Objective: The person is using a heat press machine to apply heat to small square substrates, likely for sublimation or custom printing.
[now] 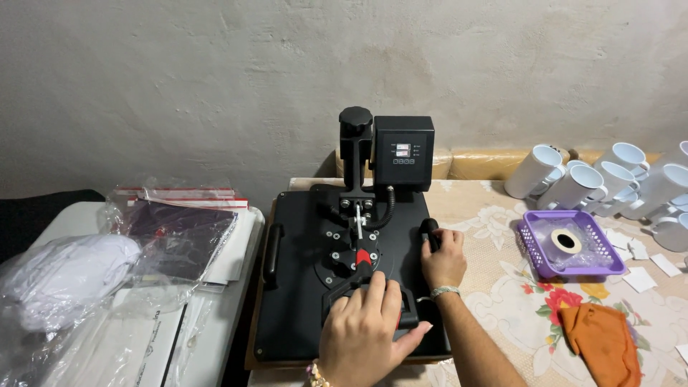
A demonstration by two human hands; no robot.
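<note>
Black metal of the heat press (301,287) could burn the left hand (365,326) lying flat on its lever (358,283), while the right hand (444,261) grips the right-side handle (430,231).

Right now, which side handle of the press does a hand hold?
The right side handle: the right hand grips it. The left side handle is bare; the left hand rests on the front lever.

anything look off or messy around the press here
Nothing looks damaged or spilled. The white mugs lie tipped on their sides in a heap rather than standing, and an orange cloth sits crumpled on the floral tablecloth. Both hands rest on the heat press.
</note>
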